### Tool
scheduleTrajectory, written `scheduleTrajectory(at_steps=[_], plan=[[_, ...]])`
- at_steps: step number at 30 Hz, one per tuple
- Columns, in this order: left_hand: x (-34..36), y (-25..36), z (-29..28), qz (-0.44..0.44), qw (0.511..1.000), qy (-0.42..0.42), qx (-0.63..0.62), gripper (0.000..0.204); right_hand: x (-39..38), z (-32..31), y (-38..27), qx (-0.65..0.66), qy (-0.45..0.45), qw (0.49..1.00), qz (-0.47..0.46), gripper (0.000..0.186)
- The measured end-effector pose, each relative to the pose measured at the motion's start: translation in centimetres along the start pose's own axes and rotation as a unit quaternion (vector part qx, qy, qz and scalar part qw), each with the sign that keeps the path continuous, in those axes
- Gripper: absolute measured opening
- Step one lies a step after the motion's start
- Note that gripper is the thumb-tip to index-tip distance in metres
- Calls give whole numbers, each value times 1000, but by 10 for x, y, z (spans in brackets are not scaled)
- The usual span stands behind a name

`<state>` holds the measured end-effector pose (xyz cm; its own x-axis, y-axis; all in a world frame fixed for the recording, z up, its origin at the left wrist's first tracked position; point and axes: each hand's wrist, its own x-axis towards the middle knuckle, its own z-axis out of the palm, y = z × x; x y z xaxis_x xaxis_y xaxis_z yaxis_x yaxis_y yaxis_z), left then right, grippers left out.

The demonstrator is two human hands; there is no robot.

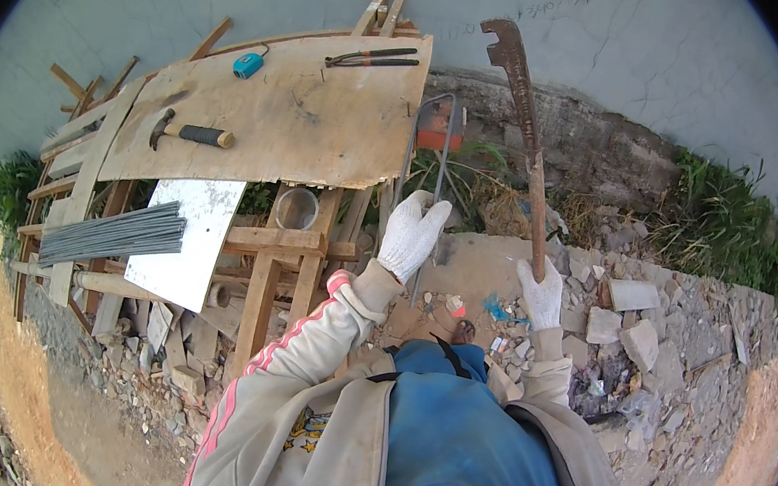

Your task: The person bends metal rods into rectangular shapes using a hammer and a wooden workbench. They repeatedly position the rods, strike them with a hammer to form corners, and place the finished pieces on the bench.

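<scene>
My left hand [412,234], in a white knitted glove, is closed round a thin steel rod [406,160] bent into a narrow loop. The loop rises past the right edge of the workbench, and one thin end shows below the glove. Off to the right, my gloved right hand [541,293] grips the lower end of a long, rusty rebar bending wrench [525,104]. Its notched head points up and away from me, toward the wall. The wrench and the bent rod are apart.
On the plywood bench top [271,97] lie a claw hammer [194,134], long-handled pincers [373,57] and a blue tape measure [249,64]. Left of me, a bundle of steel rods [113,233] crosses a white sheet [204,211]. Broken rubble [639,342] covers the ground at right.
</scene>
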<state>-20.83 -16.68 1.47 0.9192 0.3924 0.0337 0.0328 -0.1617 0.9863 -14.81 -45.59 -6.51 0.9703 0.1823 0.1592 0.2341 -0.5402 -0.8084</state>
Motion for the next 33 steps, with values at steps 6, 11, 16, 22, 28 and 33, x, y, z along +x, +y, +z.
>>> scheduleTrajectory(at_steps=[6, 11, 16, 22, 28, 33], plan=[[-13, 49, -12, 14, 982, 8, -186, 28, -30, 68, -77, 292, -132, 945, 61, 32], [-2, 53, -18, 47, 950, 55, -303, 27, -13, 54, -112, 407, -211, 884, 90, 45], [8, 15, -20, 79, 936, 128, -318, 25, 7, 49, -105, 400, -193, 887, 124, 37], [31, -28, -5, 132, 976, 173, -32, 32, 64, 38, -58, 315, -173, 925, 126, 30], [61, -35, 26, 0, 992, 122, -38, 35, 172, -5, -37, 208, -272, 938, 56, 28], [90, -20, 60, -27, 979, 131, -152, 35, 282, -26, -50, 118, -374, 919, 34, 31]])
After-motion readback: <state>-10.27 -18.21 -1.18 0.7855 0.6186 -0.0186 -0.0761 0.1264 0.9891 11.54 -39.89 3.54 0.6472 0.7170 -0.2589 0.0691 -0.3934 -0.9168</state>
